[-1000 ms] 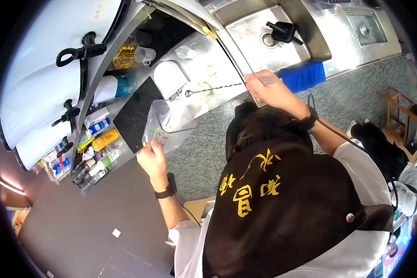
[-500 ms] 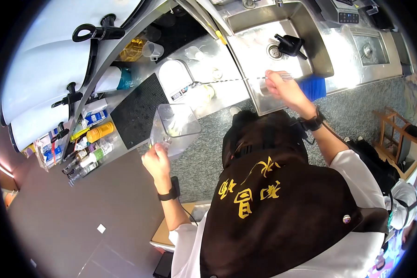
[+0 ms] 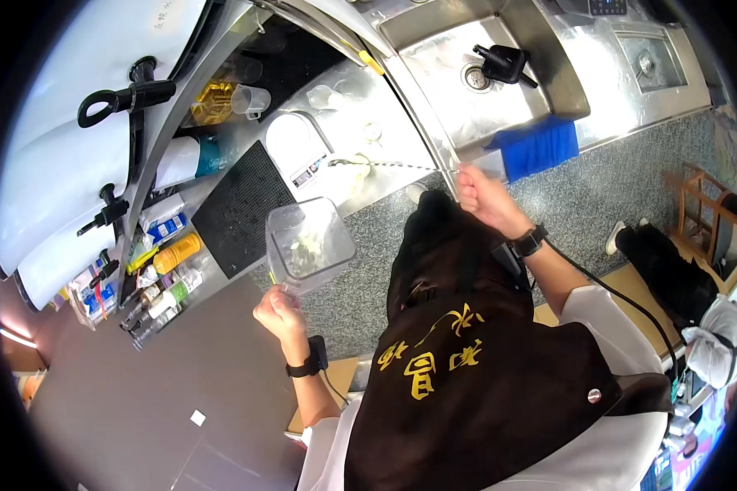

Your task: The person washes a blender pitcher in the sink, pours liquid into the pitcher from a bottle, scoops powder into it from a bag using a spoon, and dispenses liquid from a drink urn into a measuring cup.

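Observation:
My left hand (image 3: 282,315) is closed at the near-left corner of a clear square jug (image 3: 350,245); the part it grips is mostly hidden by the fingers. Pale pieces or liquid lie inside the jug, whose open top faces up toward me. Between the fingers of my right hand (image 3: 485,196) is the end of a long twisted bar spoon (image 3: 401,166). The spoon points left over the steel counter, with its head (image 3: 336,163) near a pale greenish thing I cannot make out (image 3: 355,178) and apart from the jug.
A white scale (image 3: 293,143) and a black mat (image 3: 241,209) lie on the counter. Behind stands a clear measuring cup (image 3: 250,101). The sink (image 3: 442,57) holds a black object (image 3: 504,64); a blue cloth (image 3: 540,149) hangs at its edge. Bottles (image 3: 176,254) stand at left. Another person (image 3: 663,274) is at right.
My right hand has come down toward me, bringing the bar spoon lower. The jug has tipped so that more of its inside shows. The whole view has shifted slightly.

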